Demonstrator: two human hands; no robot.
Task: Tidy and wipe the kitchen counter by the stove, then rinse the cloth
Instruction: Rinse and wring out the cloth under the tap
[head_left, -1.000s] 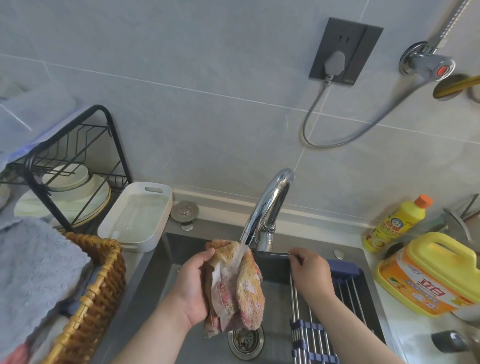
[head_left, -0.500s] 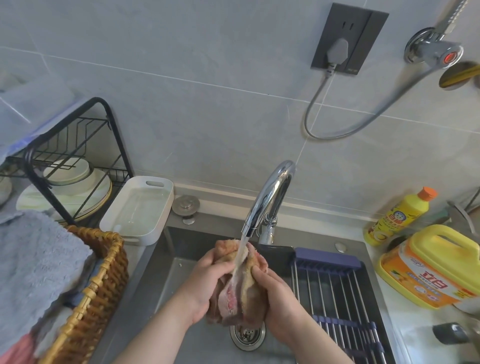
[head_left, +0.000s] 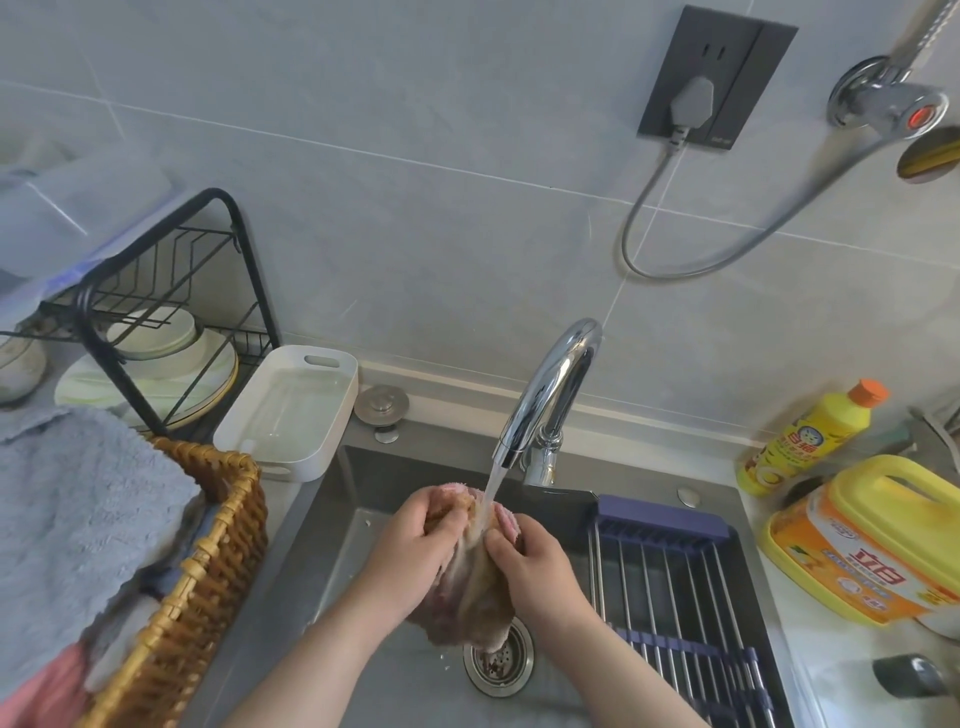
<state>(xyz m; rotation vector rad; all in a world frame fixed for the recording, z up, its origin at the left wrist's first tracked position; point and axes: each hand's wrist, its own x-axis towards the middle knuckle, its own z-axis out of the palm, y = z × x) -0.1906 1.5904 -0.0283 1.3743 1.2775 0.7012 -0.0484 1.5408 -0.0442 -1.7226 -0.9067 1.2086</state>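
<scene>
Rinsing step: both hands clamp the cloth (head_left: 475, 582) from either side, left hand (head_left: 415, 545) and right hand (head_left: 535, 564) closed around the bunched fabric with fingers curled in, so the wad sits between the palms right under the faucet (head_left: 550, 395). Water stream (head_left: 491, 488) lands on the cloth's top just above the grip, probably so it soaks through while the hands rub. Loose tail hangs below the grip, over the drain (head_left: 498, 662), so runoff goes straight down the sink (head_left: 322, 587). Drying rack (head_left: 670, 582) sits beside the right hand, untouched. Wicker basket (head_left: 208, 571) is well out from the left hand. Counter wiping looks done; wringing likely next.
</scene>
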